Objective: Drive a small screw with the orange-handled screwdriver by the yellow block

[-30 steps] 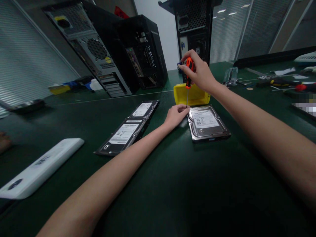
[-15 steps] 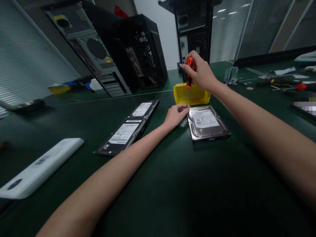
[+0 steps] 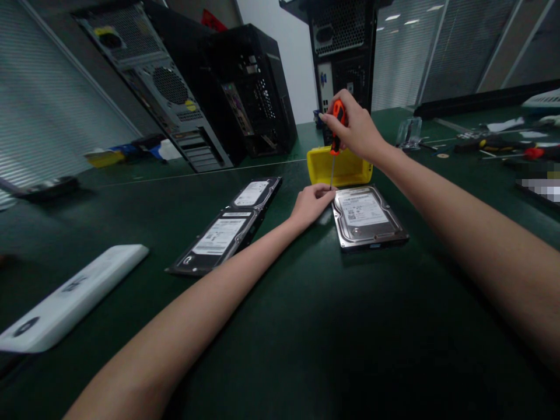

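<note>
My right hand [image 3: 353, 125] is closed around the orange-and-black handle of a screwdriver [image 3: 338, 125], held upright. The thin shaft points down to the far left corner of a silver hard drive [image 3: 363, 211] lying flat, label up. At that corner my left hand [image 3: 311, 203] has its fingers drawn together against the drive, beside the screwdriver's tip. Those fingers partly hide the tip and whatever lies under it. Just behind the drive stands a yellow plastic box [image 3: 317, 166].
Two more hard drives [image 3: 219, 236] lie end to end left of my left forearm. A white oblong device [image 3: 74, 297] is at the near left. Computer cases [image 3: 262, 93] stand at the back, one [image 3: 341, 35] behind my right hand. Pliers [image 3: 485, 146] and small parts lie at the right.
</note>
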`<state>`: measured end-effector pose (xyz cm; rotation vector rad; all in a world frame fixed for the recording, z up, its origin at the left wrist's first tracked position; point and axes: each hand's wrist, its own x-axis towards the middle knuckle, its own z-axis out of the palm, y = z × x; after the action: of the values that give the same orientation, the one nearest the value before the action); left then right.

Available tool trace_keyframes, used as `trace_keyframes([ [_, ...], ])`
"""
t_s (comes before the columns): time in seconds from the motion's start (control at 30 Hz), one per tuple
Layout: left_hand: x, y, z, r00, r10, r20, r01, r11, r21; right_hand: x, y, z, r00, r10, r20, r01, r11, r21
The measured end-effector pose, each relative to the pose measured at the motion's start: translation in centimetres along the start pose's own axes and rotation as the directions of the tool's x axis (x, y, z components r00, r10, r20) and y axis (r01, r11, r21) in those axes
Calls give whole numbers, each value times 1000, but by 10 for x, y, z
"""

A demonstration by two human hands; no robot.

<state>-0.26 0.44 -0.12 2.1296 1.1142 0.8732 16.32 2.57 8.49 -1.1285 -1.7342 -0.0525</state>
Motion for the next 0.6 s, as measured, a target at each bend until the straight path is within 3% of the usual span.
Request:
trace_keyframes([
  [0.27,-2,2,-1,1000,-2,-2,2,1000,0,-2,3,-3,1000,16,10,-16,1000,13],
  [0.6,-3,4,-2,1000,-10,-1,10,1000,10,-2,-2,-2,998,-56,2,56,997,56],
])
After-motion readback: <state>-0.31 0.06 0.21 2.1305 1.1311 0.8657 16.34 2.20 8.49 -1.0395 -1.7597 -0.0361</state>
